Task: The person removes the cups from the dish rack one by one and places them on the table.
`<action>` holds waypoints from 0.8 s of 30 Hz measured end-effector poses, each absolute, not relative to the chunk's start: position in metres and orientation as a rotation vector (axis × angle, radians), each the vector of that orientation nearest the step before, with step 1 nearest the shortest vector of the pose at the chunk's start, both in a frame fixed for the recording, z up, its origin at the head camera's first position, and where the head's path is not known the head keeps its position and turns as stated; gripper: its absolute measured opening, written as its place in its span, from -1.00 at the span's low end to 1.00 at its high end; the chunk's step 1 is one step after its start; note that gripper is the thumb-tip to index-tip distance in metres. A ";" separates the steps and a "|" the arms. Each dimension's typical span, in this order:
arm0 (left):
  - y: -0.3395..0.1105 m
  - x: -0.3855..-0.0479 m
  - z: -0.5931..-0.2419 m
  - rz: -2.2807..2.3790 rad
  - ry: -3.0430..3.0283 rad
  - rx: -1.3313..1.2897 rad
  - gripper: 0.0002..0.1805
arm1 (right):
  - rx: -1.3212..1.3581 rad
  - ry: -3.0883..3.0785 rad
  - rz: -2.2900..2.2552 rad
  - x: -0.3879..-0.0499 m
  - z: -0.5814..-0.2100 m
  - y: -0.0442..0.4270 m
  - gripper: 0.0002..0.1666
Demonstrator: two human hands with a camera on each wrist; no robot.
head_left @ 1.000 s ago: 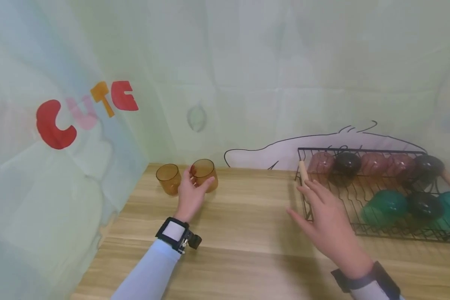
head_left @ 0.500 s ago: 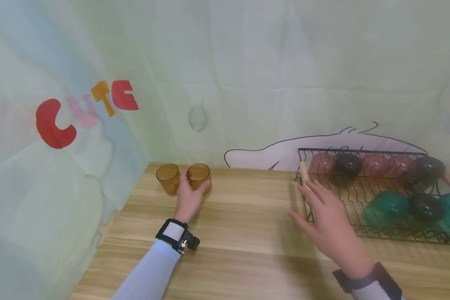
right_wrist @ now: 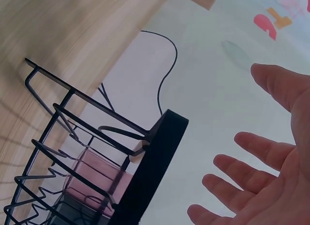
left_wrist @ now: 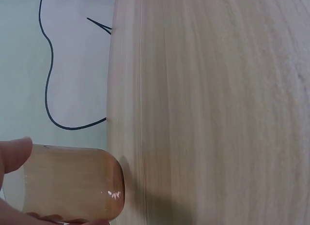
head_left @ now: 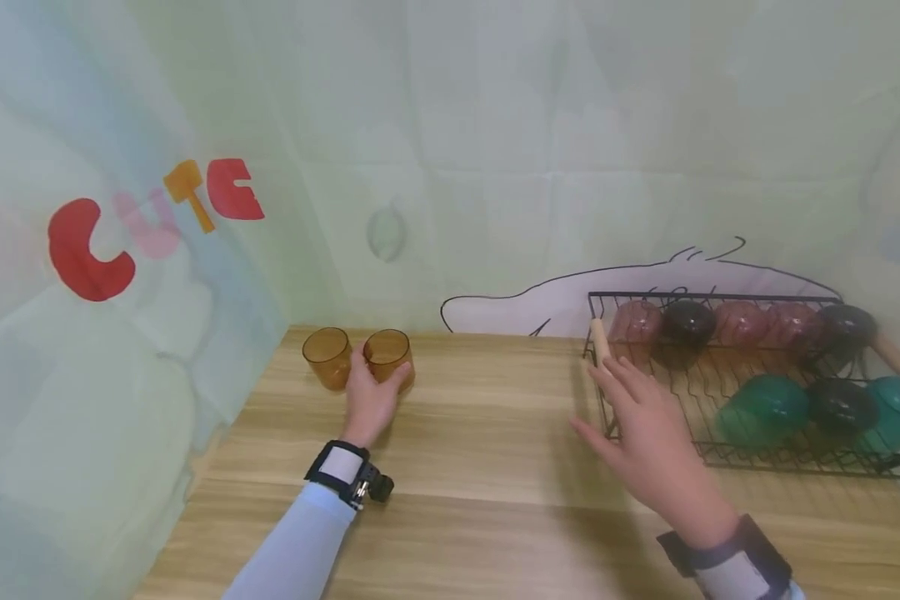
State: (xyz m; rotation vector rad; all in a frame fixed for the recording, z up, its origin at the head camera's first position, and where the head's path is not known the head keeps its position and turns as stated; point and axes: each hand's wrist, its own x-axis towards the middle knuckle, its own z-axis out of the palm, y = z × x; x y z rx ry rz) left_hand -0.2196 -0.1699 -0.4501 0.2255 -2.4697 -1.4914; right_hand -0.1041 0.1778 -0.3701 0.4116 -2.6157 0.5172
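Observation:
My left hand [head_left: 369,402] grips an amber glass cup [head_left: 387,348], thumb on its right side and fingers on its left. The cup stands upright at the back of the wooden table, close beside a second amber cup [head_left: 327,358]; whether the two touch is hidden by my fingers. In the left wrist view the held cup [left_wrist: 72,184] shows its rounded base near the tabletop. My right hand [head_left: 656,446] hovers by the left end of a black wire rack [head_left: 708,454], fingers spread and holding nothing. From the right wrist, the hand [right_wrist: 261,172] appears apart from the rack [right_wrist: 162,162].
Upside-down cups fill the rack: pink cups [head_left: 742,323] and dark cups [head_left: 687,323] at the back, green cups [head_left: 768,408] and a dark one in front. Wooden handles [head_left: 600,340] sit at its ends. A printed curtain [head_left: 495,167] hangs behind the table.
My left hand has shifted the held cup leftward, up close to the other amber cup. The right hand stays by the rack; the head view has turned slightly.

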 end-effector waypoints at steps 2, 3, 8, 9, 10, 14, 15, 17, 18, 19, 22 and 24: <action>-0.172 -0.220 -0.453 -1.486 -2.468 0.240 -0.06 | 0.409 -2.632 0.505 -0.105 -0.371 0.177 -0.15; -0.173 -0.221 -0.454 -1.488 -2.465 0.248 -0.06 | 0.407 -2.642 0.500 -0.105 -0.372 0.177 -0.16; -0.173 -0.225 -0.457 -1.495 -2.467 0.253 -0.05 | 0.382 -2.654 0.486 -0.107 -0.376 0.180 -0.14; -0.173 -0.226 -0.457 -1.493 -2.470 0.244 -0.04 | 0.376 -2.652 0.484 -0.107 -0.376 0.181 -0.14; -0.173 -0.225 -0.457 -1.490 -2.469 0.243 -0.04 | 0.376 -2.650 0.486 -0.108 -0.377 0.181 -0.14; -0.173 -0.225 -0.458 -1.486 -2.457 0.240 -0.05 | 0.382 -2.639 0.488 -0.108 -0.378 0.182 -0.13; -0.173 -0.225 -0.459 -1.486 -2.455 0.239 -0.04 | 0.384 -2.637 0.489 -0.108 -0.378 0.183 -0.13; -0.172 -0.224 -0.459 -1.498 -2.449 0.239 -0.02 | 0.393 -2.629 0.494 -0.108 -0.377 0.183 -0.12; -0.172 -0.223 -0.459 -1.509 -2.447 0.238 0.00 | 0.395 -2.628 0.499 -0.108 -0.376 0.183 -0.13; -0.172 -0.222 -0.459 -1.516 -2.448 0.240 0.03 | 0.396 -2.627 0.504 -0.107 -0.375 0.184 -0.13; -0.170 -0.217 -0.457 -1.530 -2.455 0.254 0.09 | 0.400 -2.629 0.516 -0.107 -0.371 0.184 -0.14; -0.168 -0.212 -0.453 -1.535 -2.463 0.271 0.12 | 0.398 -2.635 0.508 -0.106 -0.368 0.186 -0.14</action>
